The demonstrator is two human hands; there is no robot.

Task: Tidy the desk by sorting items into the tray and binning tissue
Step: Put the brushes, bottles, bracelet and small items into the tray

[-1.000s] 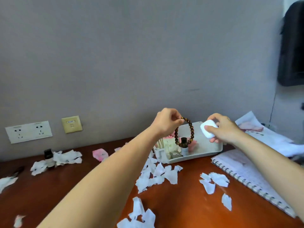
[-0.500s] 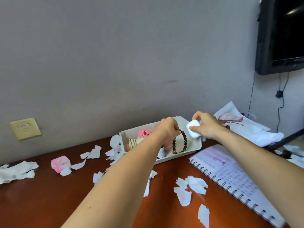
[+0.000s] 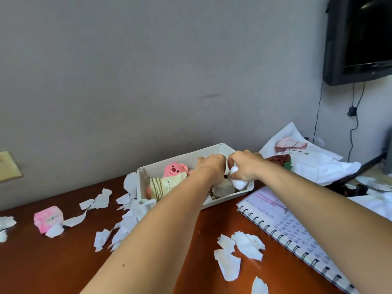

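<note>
A white tray stands on the brown desk by the wall, holding a pink toy and a cream packet. My left hand reaches into the tray with curled fingers around a brown bead bracelet. The bracelet's lower beads lie on the tray floor and its upper part is hidden by the hand. My right hand is at the tray's right end and grips a small white rounded case. Torn tissue pieces are scattered over the desk, with more tissue scraps left of my forearm.
A pink packet lies at the left of the desk. An open spiral notebook sits at the right, a white plastic bag behind it. A dark screen hangs on the wall with cables below. A yellow wall plate is far left.
My left hand has lowered the hanging bracelet down into the tray. My right hand has brought the white case down to the tray's right end. The view has swung to the right.
</note>
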